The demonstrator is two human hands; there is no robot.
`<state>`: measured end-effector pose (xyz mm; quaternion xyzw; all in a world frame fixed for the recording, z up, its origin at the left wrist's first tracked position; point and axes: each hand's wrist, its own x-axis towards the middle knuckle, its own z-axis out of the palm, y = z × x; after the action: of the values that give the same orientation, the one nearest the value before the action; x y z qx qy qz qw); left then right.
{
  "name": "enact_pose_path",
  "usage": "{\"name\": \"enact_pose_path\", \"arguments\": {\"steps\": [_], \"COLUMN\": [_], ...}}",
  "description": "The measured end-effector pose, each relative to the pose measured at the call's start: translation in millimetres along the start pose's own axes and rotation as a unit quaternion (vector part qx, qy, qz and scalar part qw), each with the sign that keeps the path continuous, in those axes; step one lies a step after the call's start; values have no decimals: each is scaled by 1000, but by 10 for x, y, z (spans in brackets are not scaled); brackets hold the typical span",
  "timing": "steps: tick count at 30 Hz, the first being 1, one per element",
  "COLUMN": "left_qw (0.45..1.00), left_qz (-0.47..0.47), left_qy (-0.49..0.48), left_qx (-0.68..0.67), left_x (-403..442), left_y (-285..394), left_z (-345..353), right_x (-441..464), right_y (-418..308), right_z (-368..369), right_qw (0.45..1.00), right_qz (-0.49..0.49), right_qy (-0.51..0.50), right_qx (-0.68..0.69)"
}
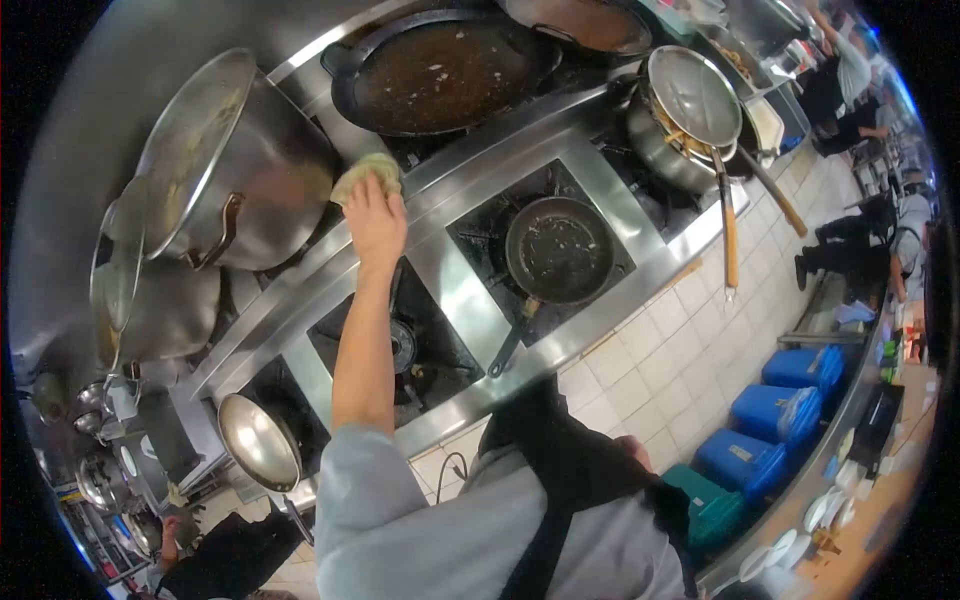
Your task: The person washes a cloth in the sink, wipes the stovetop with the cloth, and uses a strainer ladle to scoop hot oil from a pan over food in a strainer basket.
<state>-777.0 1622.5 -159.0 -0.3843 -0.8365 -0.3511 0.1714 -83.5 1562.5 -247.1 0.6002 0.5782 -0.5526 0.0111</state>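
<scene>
The black frying pan (560, 250) sits on a front burner, its handle angled back to the stove's front rail (585, 325). Up and left of that pan, the left hand (370, 210) is closed over a crumpled pale cloth (365, 175), at the far side of the raised steel ledge (430, 195). The cloth lies in the narrow gap between the large steel pot (250, 170) and the wide black pan (440, 75).

The left forearm (365, 340) crosses above the burner (402, 345) left of the frying pan; a bare steel strip (455, 290) between the two burners gives open room. Farther left and nearer the body, the shiny pan (260, 440) has its handle past the front edge.

Right of the frying pan, a strainer (695, 95) rests over a pot (665, 155), with wooden handles jutting over the tiled floor (660, 370). The right hand (634, 452) is below the frying pan, beside the apron, partly hidden; whether it is open or closed cannot be told.
</scene>
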Motion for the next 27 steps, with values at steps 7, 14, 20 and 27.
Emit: {"name": "enact_pose_path", "arguments": {"steps": [7, 14, 20, 27], "left_qw": [944, 932, 966, 965], "left_qz": [19, -41, -2, 107], "left_qy": [-175, -275, -189, -204], "left_qx": [278, 235, 174, 126], "left_x": [918, 1427, 532, 101], "left_y": [-574, -519, -186, 93], "left_z": [637, 553, 263, 64], "right_x": [350, 614, 731, 886], "right_y": [-507, -1097, -1463, -766], "right_z": [-4, -16, 40, -2], "right_qw": [998, 1000, 996, 992], "right_qz": [28, 7, 44, 40], "right_qy": [-7, -11, -39, -66], "right_qx": [-53, -6, -74, -98]}}
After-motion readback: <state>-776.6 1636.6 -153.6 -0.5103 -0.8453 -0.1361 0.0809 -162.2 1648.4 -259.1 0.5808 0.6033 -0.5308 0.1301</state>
